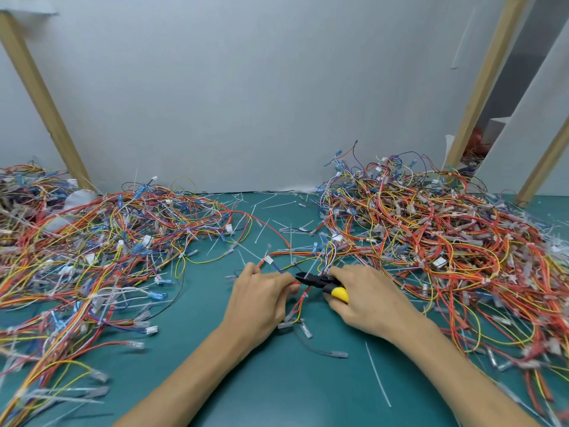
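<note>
Here, thin red wires (303, 298), yellow-handled cutters (320, 280)

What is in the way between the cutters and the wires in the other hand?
Nothing that shows. The right hand holds the cutters, and their black tip sits right beside the red wires pinched by the left hand. Other wires lie around on the green table, none in between.

left hand (261, 298) pinches wire bundle (303, 295) | right hand (368, 298) grips cutters (320, 280)
</note>
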Motion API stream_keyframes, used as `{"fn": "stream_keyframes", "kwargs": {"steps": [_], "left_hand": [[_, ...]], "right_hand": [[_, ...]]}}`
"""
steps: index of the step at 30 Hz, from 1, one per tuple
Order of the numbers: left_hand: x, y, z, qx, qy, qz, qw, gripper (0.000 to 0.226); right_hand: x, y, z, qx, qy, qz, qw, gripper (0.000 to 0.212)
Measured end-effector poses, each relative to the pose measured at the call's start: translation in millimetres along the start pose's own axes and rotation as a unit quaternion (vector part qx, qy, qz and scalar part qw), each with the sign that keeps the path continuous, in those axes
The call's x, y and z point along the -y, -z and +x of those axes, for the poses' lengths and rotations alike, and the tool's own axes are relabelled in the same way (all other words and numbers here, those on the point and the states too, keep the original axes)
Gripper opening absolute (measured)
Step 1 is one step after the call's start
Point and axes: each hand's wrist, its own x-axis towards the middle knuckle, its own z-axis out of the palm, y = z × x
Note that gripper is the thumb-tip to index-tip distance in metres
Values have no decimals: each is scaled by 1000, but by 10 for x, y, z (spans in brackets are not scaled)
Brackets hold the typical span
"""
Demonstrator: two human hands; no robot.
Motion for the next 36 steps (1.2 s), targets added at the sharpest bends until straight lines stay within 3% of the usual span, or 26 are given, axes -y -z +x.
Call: {"fn": "stream_keyframes", "kwargs": {"steps": [11, 16, 21, 27, 36], "left_hand": [[-43, -25, -38, 54, 20, 25, 998, 27], [-60, -46, -30, 97, 38, 94, 990, 31], [-44, -99, -24, 97, 57, 136, 984, 31], [10, -108, -28, 73, 27, 108, 991, 33], [28, -140, -18, 93, 30, 149, 984, 33]], "right_hand": [[36, -61, 22, -14, -38, -56, 998, 22], [58, -55, 13, 2, -49, -58, 997, 17], [75, -51, 15, -50, -14, -76, 996, 27], [-41, -11, 22, 11, -24, -78, 997, 46], [-38, -18, 22, 23, -31, -49, 998, 32]]}}
